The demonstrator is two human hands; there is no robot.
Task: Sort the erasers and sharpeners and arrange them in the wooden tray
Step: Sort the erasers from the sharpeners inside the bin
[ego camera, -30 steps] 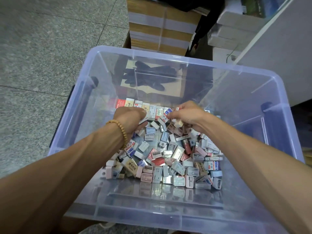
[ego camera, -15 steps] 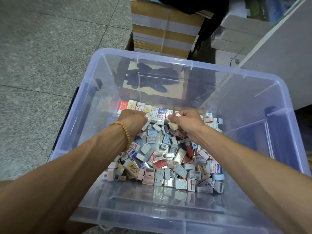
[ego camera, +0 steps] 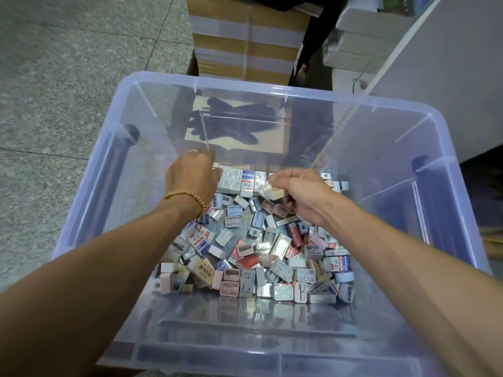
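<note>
From my feed, both hands are down in the clear plastic bin (ego camera: 130, 85) that fills most of the frame. My left hand (ego camera: 190, 176) sits at the centre left with its back to the camera, curled over the left end of a standing row of erasers (ego camera: 242, 180) along the far wall; its fingers are hidden, so I cannot tell whether that grip has closed on anything. My right hand (ego camera: 302, 191), just right of centre, has thumb and fingers clamped on a pale wrapped eraser (ego camera: 273, 192), lifted a little above the loose pile (ego camera: 261, 254) that covers the middle and lower centre of the bin floor.

The pile mixes small boxed erasers in paper sleeves with little plastic sharpeners in pink, blue and grey. I judge all of them light and stiff. The sleeved erasers should hold well if pinched across the two broad faces; the film-wrapped ones look slick, so I would press on the long edges instead. The sharpeners have hard smooth shells and should be taken by the short sides, clear of the blade slot. Nothing here looks fragile, though paper sleeves could slide off.

No wooden tray shows anywhere in view; only the row at the far wall looks ordered.
</note>
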